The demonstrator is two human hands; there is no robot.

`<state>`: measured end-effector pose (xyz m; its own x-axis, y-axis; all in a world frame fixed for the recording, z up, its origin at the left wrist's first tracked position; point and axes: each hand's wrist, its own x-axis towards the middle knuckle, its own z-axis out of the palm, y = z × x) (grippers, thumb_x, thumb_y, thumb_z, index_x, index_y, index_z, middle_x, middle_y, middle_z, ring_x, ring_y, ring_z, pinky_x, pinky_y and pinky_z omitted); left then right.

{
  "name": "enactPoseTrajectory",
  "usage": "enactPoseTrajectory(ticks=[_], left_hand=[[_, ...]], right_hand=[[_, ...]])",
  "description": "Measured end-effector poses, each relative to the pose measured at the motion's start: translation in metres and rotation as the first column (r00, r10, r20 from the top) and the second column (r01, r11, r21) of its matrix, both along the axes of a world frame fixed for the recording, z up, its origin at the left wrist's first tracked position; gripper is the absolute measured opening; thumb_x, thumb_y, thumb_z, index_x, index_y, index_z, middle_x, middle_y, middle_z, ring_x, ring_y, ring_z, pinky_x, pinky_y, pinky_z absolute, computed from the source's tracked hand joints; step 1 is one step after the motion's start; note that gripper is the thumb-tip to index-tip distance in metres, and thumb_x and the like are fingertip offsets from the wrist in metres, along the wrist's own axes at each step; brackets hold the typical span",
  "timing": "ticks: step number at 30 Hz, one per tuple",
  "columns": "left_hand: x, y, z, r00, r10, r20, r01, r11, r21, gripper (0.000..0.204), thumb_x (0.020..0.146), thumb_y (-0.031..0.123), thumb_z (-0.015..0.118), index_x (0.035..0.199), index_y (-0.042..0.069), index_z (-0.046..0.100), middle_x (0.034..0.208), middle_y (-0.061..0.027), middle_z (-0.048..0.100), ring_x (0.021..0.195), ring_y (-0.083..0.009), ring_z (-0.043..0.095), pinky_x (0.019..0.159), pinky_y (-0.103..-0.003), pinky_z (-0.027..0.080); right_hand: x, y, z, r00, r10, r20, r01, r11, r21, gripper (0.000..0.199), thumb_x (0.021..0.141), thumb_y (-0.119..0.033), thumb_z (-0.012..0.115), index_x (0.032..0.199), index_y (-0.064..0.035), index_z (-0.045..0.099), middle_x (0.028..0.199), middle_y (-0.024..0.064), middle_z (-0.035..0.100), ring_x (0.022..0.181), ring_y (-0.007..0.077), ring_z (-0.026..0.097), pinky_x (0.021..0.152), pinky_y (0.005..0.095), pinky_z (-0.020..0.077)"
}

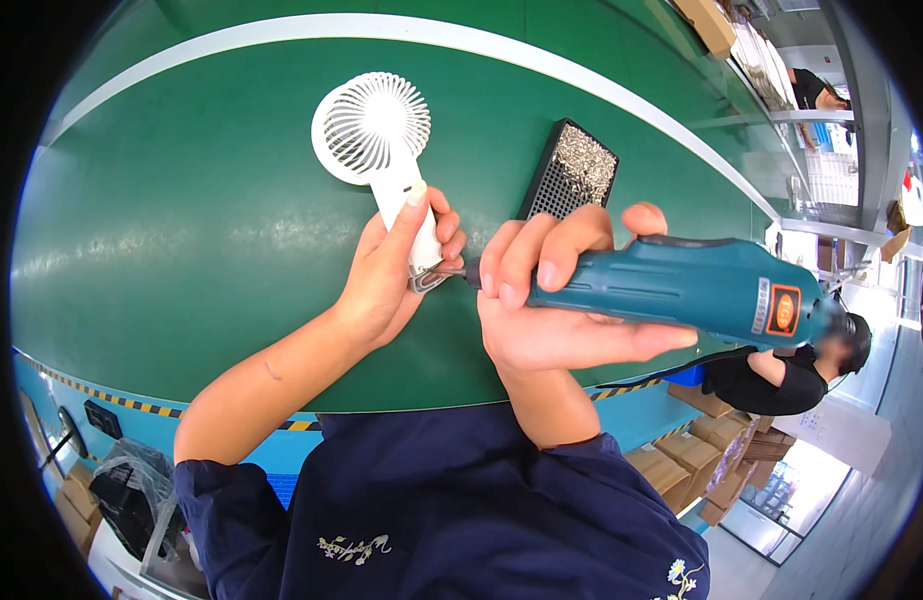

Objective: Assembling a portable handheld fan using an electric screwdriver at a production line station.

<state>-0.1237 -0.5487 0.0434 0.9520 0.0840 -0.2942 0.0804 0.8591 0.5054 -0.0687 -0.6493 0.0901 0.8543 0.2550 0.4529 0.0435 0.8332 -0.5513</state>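
We see the left hand [387, 270] coming up from the lower left, forearm bare, fingers curled tight around the handle of a white handheld fan [374, 135]. The thumb lies along the handle's front, fingertips wrap round its right side. The fan's round grille head points up and away from the hand, above it, over the green conveyor belt [182, 230]. The handle's bottom end sticks out just past the fingers, toward the right hand.

The right hand [557, 305] comes up from below centre, wrist bent, fingers closed around a teal electric screwdriver [682, 290]. Index and middle fingers fold over the tool's front end, thumb rests on top. The tool lies almost level, its body running out to the right of the hand, its bit tip pointing left and meeting the fan handle's bottom end right between the two hands. We cannot tell whether the bit is seated in a screw; that spot is too small.

Just above the right hand, a black perforated tray [572, 172] with a heap of small silvery screws lies on the belt, partly hidden by the fingers. A white stripe [542, 60] curves across the belt beyond both hands. Below the right hand's tool another person in black [782, 375] sits, with cardboard boxes [707, 440] nearby.
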Motion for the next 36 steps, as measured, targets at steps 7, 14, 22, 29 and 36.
enactPoseTrajectory(ticks=[7,14,22,29,36], left_hand=[[0.000,-0.002,0.000,1.000,-0.017,0.003,0.017,1.000,0.012,0.027,0.098,0.037,0.043,0.096,0.010,0.046,0.081,-0.0001,0.046,0.073,-0.0107,0.046,0.060,-0.024,0.037],[0.001,-0.002,-0.002,1.000,-0.006,0.006,0.006,1.000,-0.015,0.028,0.098,0.038,0.043,0.096,0.010,0.047,0.081,0.0001,0.046,0.073,-0.0108,0.046,0.061,-0.025,0.037],[0.003,0.001,-0.003,0.998,0.002,0.064,-0.001,1.000,-0.025,0.032,0.098,0.040,0.038,0.095,0.009,0.045,0.082,-0.0036,0.048,0.078,-0.0162,0.048,0.070,-0.031,0.042],[-0.001,-0.002,-0.005,0.965,0.071,0.253,-0.088,0.995,0.056,0.032,0.098,0.037,0.041,0.098,0.006,0.048,0.087,-0.0080,0.053,0.082,-0.0159,0.052,0.072,-0.030,0.046],[-0.008,-0.005,0.024,0.991,0.115,0.075,-0.115,0.993,-0.006,0.029,0.096,0.037,0.046,0.097,0.008,0.049,0.080,-0.0068,0.055,0.077,-0.0149,0.054,0.062,-0.029,0.048]], right_hand=[[0.002,0.003,-0.005,1.000,-0.010,0.026,0.011,0.999,-0.041,0.088,0.071,-0.086,0.030,0.118,-0.0126,0.039,0.065,0.0062,0.048,0.040,0.0186,0.044,0.040,0.0330,0.0404],[-0.002,0.004,-0.009,0.999,-0.026,0.022,0.027,0.999,-0.020,0.092,0.066,-0.089,0.034,0.112,-0.0089,0.040,0.062,0.0086,0.047,0.038,0.0196,0.042,0.042,0.0348,0.0387],[-0.001,-0.034,0.011,0.995,-0.099,-0.023,0.093,0.977,-0.190,0.080,0.083,-0.075,0.033,0.127,-0.0078,0.037,0.071,0.0048,0.048,0.040,0.0123,0.039,0.038,0.0260,0.0340],[-0.041,-0.045,-0.016,0.896,-0.122,-0.428,-0.258,0.641,-0.722,0.032,0.085,-0.012,0.063,0.108,0.0054,0.050,0.081,0.0106,0.060,0.040,0.0089,0.043,0.037,0.0241,0.0361],[-0.051,-0.030,-0.019,0.793,0.091,-0.602,-0.464,0.730,-0.501,0.009,0.088,-0.006,0.060,0.089,0.0003,0.053,0.061,0.0011,0.052,0.043,0.0068,0.045,0.040,0.0223,0.0360]])
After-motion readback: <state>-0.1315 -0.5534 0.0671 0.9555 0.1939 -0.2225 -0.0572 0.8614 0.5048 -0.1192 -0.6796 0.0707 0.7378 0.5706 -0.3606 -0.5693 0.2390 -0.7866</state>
